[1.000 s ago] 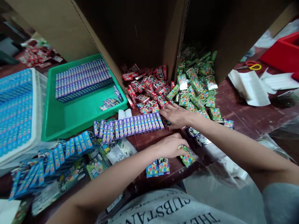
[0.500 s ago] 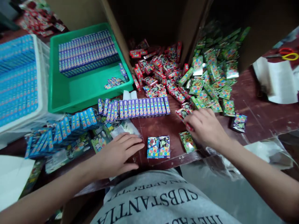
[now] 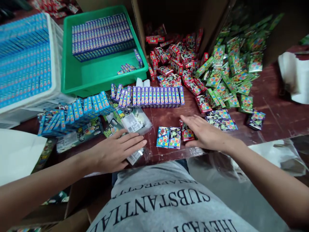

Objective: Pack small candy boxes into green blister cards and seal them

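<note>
My left hand (image 3: 118,148) lies flat, fingers stretched, over clear printed plastic bags (image 3: 135,120) near the table's front edge. My right hand (image 3: 205,130) spans a small red box (image 3: 186,131), thumb at its near end and fingers at its far end; part of the box is hidden beneath the hand. Directly left of it, a blue box (image 3: 163,137) and a purple box (image 3: 174,138) lie flat, side by side. Beyond my right wrist lie more purple-edged boxes (image 3: 220,119).
A row of purple boxes (image 3: 158,96) stands behind, with blue boxes (image 3: 79,109) leaning at left. Further back are a green tray (image 3: 84,75) and a white crate (image 3: 56,61). Red boxes (image 3: 178,58) and green boxes (image 3: 231,74) spill from cartons.
My right hand has brought a red box from the pile's edge down beside the blue and purple pair. The green box near it no longer shows. The camera view has shifted.
</note>
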A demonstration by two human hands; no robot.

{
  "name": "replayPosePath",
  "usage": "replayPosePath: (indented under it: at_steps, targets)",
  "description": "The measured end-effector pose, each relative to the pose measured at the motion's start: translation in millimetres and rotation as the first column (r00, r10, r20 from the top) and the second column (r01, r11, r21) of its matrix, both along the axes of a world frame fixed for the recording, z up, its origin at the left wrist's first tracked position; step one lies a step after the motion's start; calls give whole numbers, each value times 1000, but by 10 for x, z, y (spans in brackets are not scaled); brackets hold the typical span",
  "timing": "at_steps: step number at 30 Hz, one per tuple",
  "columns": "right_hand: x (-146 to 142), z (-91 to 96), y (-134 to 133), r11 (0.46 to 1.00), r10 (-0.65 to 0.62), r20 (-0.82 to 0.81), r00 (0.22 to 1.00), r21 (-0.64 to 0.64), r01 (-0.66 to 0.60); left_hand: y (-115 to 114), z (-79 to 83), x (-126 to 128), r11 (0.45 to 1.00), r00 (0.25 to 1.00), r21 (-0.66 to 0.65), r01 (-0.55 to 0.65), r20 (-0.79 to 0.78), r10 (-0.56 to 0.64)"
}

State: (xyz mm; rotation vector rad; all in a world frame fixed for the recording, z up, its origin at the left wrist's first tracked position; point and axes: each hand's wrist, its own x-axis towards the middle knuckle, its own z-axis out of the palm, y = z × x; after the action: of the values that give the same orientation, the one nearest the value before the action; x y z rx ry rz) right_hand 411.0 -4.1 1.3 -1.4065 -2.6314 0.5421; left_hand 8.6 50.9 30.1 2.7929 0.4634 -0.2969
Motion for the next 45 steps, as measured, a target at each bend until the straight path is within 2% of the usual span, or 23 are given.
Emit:
replayPosePath:
  at_steps: [4, 8, 12, 15, 18, 20, 22, 24, 30, 36, 40, 43, 45]
  targets:
    - [-108, -84, -26, 999, -36, -36, 999, -29, 35, -239, 5, 100, 988, 989, 68, -140, 49, 137]
    - [-282, -186, -140, 1000, 18, -61, 998, 8, -18, -418, -73, 118, 940, 947, 128, -317, -20, 322]
    - [-663, -310, -172, 996, 17, -46, 999, 92, -12, -491, -242, 75, 923, 925, 117, -366, -65, 375]
    - [-878, -352, -141, 995, 45, -46, 998, 93, -40, -540, -318, 27, 914, 914, 77, -398, -52, 402]
    - [-881, -356, -105, 991, 119, -113, 986, 67, -112, -595, -337, -9, 884, 884, 34, -466, -29, 467]
    - [-824, -345, -84, 975, 224, -180, 958, 34, -221, -622, -337, -13, 862, 862, -2, -506, -1, 506]
    - [-794, -332, -66, 945, 319, -226, 920, -1, -327, -637, -339, 5, 857, 857, -62, -511, 41, 514]
    - [-819, -326, -56, 934, 345, -233, 909, -12, -357, -643, -350, 44, 866, 863, -119, -485, 92, 496]
    - [-965, -353, -55, 972, 236, -175, 956, 46, -231, -640, -450, 162, 871, 847, -115, -478, 203, 492]
    - [-874, -338, -3, 986, 166, -181, 969, 59, -158, -653, -500, 168, 848, 808, -135, -513, 256, 530]
    - [-909, -313, -57, 991, 63, -159, 985, 128, -42, -697, -516, 226, 791, 737, -148, -594, 295, 608]
    - [-973, -307, -140, 992, 55, -171, 984, 124, -33, -720, -536, 272, 751, 692, -122, -649, 316, 650]
    - [-1007, -313, -175, 992, 102, -184, 978, 88, -87, -727, -553, 296, 773, 716, -123, -622, 310, 625]
